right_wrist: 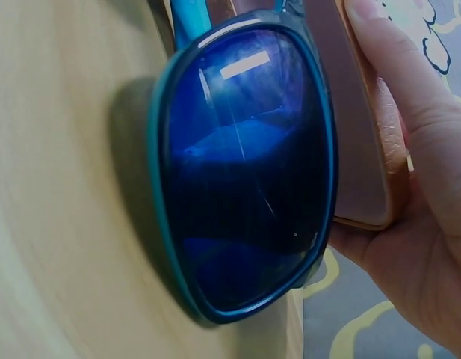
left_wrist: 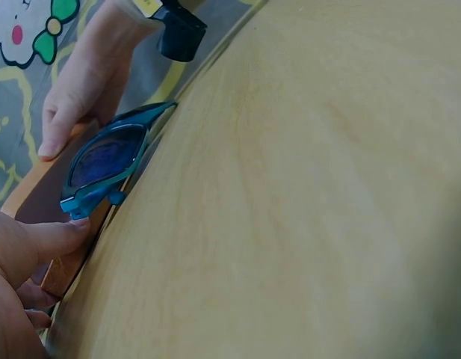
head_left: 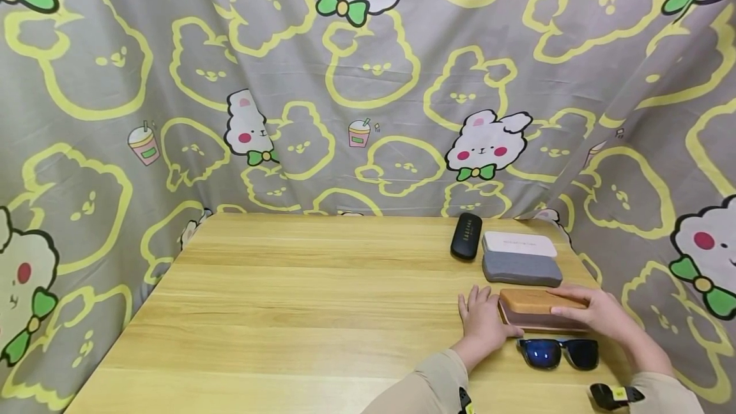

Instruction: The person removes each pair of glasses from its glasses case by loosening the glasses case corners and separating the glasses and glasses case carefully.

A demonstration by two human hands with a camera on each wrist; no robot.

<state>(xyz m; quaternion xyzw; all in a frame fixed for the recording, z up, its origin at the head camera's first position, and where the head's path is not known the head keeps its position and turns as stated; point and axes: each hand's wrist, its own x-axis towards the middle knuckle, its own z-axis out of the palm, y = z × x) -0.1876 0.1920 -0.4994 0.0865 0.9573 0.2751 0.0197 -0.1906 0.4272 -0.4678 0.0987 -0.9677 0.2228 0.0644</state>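
Note:
An orange-brown glasses case (head_left: 526, 302) lies at the right of the table, a mauve face showing between its orange edges. My right hand (head_left: 598, 312) grips its right end, thumb in front and fingers behind. At the left end my left hand (head_left: 482, 324) holds the corner, with its thumb along the front low edge and the other fingers spread beyond the end. Sunglasses (head_left: 559, 354) with blue mirrored lenses lie just in front of the case, lenses facing me. In the right wrist view one lens (right_wrist: 245, 164) covers part of the case.
Behind the case lie a grey glasses case (head_left: 520, 269) and a white one (head_left: 520, 243), side by side. A black glasses case (head_left: 466, 236) stands to their left near the back edge. A patterned curtain (head_left: 368, 82) encloses the wooden table (head_left: 287, 312).

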